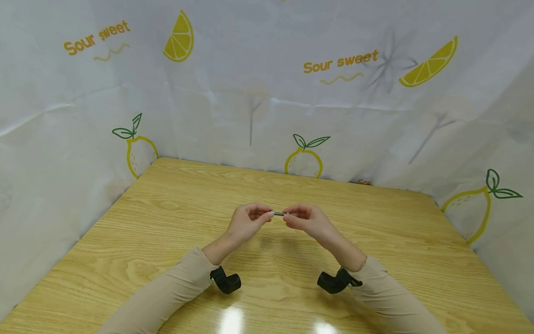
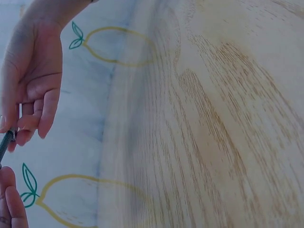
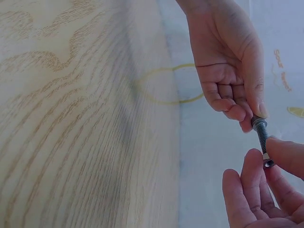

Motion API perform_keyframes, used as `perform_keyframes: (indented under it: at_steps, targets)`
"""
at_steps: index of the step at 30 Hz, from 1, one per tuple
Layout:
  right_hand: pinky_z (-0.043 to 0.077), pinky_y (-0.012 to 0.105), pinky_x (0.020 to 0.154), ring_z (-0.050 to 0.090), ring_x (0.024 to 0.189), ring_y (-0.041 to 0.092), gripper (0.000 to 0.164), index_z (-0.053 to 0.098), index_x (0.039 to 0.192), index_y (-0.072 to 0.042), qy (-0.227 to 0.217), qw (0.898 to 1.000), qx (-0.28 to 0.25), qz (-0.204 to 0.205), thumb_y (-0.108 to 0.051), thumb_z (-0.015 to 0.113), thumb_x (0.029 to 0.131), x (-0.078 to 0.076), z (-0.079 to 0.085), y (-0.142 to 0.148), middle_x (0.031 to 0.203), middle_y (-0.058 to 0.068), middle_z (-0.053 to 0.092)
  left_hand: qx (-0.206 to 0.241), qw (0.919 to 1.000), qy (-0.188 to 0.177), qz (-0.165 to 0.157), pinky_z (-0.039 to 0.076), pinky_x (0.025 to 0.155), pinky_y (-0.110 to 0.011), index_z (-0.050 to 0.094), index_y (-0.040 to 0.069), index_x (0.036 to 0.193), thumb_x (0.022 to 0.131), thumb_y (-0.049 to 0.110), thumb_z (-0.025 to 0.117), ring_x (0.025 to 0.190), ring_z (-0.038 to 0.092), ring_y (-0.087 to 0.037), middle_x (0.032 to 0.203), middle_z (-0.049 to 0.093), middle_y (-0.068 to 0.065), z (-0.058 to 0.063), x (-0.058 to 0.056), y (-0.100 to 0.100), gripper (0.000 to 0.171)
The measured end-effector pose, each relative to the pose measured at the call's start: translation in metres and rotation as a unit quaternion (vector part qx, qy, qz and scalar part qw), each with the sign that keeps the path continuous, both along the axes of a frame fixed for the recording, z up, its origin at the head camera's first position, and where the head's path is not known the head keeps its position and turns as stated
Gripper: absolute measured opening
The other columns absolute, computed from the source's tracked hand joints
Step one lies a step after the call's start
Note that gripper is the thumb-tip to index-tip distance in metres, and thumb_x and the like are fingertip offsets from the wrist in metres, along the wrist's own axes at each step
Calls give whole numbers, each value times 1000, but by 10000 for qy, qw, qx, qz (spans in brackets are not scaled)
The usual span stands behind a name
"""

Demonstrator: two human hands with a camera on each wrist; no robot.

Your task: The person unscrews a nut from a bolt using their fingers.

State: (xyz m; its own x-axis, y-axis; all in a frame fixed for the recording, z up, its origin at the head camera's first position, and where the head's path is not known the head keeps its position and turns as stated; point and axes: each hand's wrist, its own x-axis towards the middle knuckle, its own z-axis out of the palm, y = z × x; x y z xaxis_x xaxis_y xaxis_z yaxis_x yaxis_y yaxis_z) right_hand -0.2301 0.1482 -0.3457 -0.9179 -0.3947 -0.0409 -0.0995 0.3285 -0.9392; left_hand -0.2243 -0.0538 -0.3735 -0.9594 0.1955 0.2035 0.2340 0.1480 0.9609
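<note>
A small metal bolt [image 1: 279, 214] is held level above the table between my two hands. My left hand [image 1: 247, 222] pinches its left end between thumb and fingertips, and my right hand [image 1: 314, 224] pinches the right end. In the right wrist view the threaded shank [image 3: 262, 137] shows, with a wider collar-like piece at the left hand's thumb. A small nut-like piece [image 3: 269, 163] sits at the other end, by the right hand's fingertips. Only part of the bolt [image 2: 5, 142] appears in the left wrist view; fingers cover its ends.
The wood-grain table [image 1: 175, 185] lies beneath both hands. White sheeting [image 1: 233, 120] printed with lemons stands behind it and along both sides. Black wrist cameras [image 1: 226, 281] are strapped over the beige sleeves [image 1: 177, 285].
</note>
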Motion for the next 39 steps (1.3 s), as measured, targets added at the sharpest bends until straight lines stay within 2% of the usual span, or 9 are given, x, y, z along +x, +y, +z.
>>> perform_keyframes:
  at_steps: [7,12,15,19,26,29,34,39]
  targets:
    - [49,44,92,65,92,16,32,59,115,2,200,9995,63,-235,-14,65,88,0,0,0,103,6,64,34,10000,-28,-74,48,63,-21,67,-1,104,90,15,63,93,63,-41,100,67,-25,1,0,0,21]
    - [50,43,92,64,88,10,32,59,115,2,198,9994,-16,-277,-12,65,88,1,0,0,102,5,65,52,10000,-40,-46,49,65,-22,67,0,104,90,15,63,92,63,-41,98,67,-23,1,0,-1,21]
    - [50,43,92,65,90,11,32,59,116,2,222,9993,20,-304,-13,65,88,1,0,0,105,9,65,26,10000,-42,28,47,63,-21,68,1,104,90,16,63,91,63,-41,95,68,-20,0,-1,-1,21]
    - [51,42,92,66,95,19,33,60,116,0,338,9984,193,-401,-16,65,89,1,-2,1,107,14,65,0,9999,-73,117,48,64,-24,68,3,105,90,18,62,91,63,-39,92,69,-17,-2,-2,-2,21]
    - [50,46,90,65,99,28,35,60,117,1,600,9963,362,-490,-20,64,89,0,-4,6,109,18,65,5,9997,-72,236,51,68,-27,69,2,103,90,17,63,91,63,-38,93,69,-19,-2,-6,-5,21]
    - [51,47,88,66,94,23,34,61,116,1,739,9948,459,-537,-19,65,89,-2,-5,10,106,17,65,19,9994,-149,316,51,69,-30,69,3,104,89,17,64,91,64,-37,95,69,-20,-2,-8,-8,21]
    - [52,42,84,62,87,10,34,61,116,0,877,9914,757,-604,-20,65,88,-9,-8,20,104,14,65,-41,9989,-269,378,53,76,-41,69,3,105,89,17,65,91,64,-36,98,69,-21,-3,-12,-14,22]
    - [53,38,84,62,87,8,38,60,117,1,762,9902,938,-705,-23,65,88,-14,-11,31,102,12,65,-184,9987,-300,375,53,76,-42,69,2,106,89,16,64,92,64,-36,99,68,-22,-5,-16,-19,22]
